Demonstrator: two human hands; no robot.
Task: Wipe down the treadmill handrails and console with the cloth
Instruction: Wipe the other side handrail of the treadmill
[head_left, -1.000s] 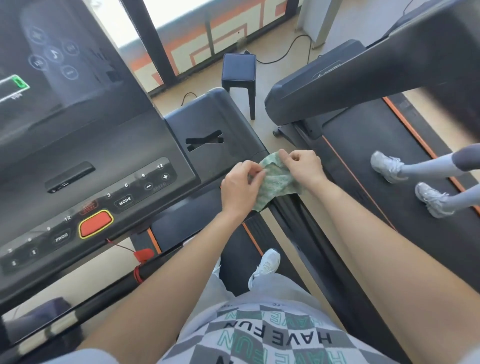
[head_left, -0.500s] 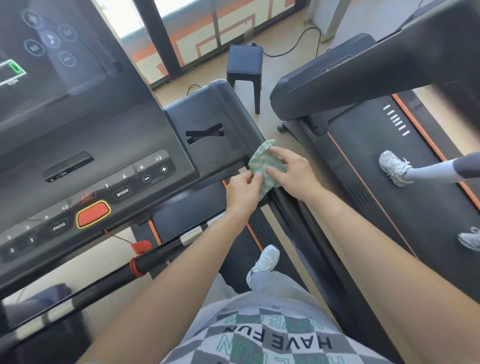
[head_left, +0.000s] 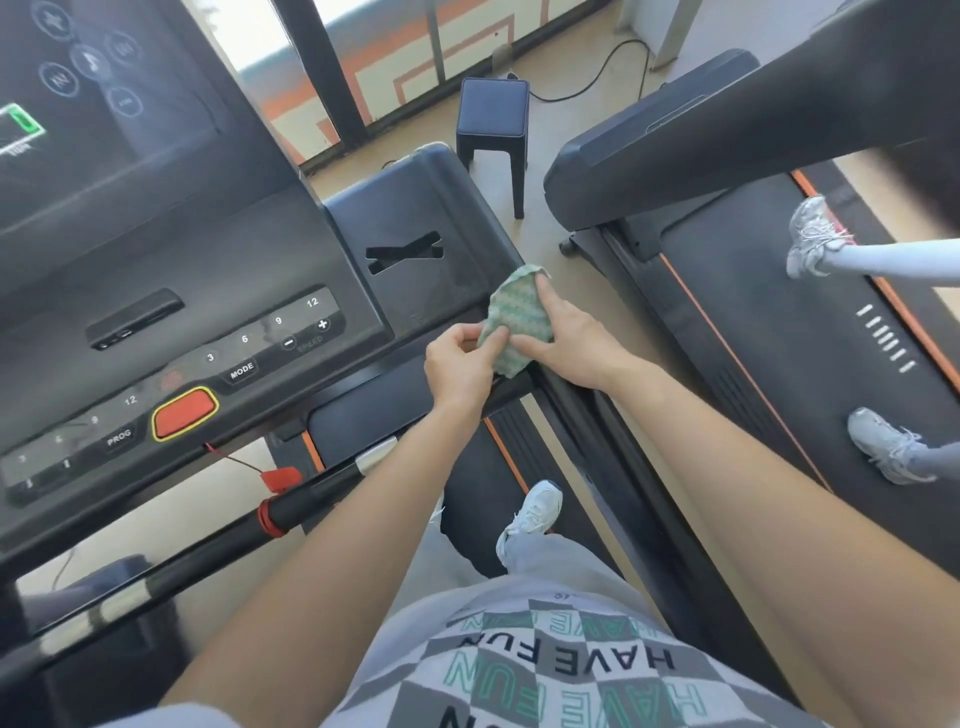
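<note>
Compared with a second ago, our cloth (head_left: 519, 312) has come up from the gap beside the machine, where we held it between both hands, and now lies against the right edge of the console (head_left: 208, 270). It sits on the corner of the side panel (head_left: 415, 218) with the X-shaped slot.

Our left hand (head_left: 460, 366) pinches the cloth's lower left corner between thumb and curled fingers. Our right hand (head_left: 576, 338) lies over the cloth with its fingers nearly straight. The index finger reaches up along the cloth's right edge and presses it to the panel. The cloth is green with a pale zigzag pattern, and part of it hangs off the panel's edge.

Left of our hands, the console shows its speed keys and the red stop button (head_left: 184, 413). A red safety clip (head_left: 280, 475) dangles below it. The black handrail (head_left: 322, 493) crosses under the console, beneath our left forearm. Our white shoe (head_left: 535, 512) stands on the belt below.

A dark stool (head_left: 493, 111) stands on the floor beyond the panel. To the right, another person's pale sneakers (head_left: 810, 234) are on the neighbouring treadmill (head_left: 727, 260).
</note>
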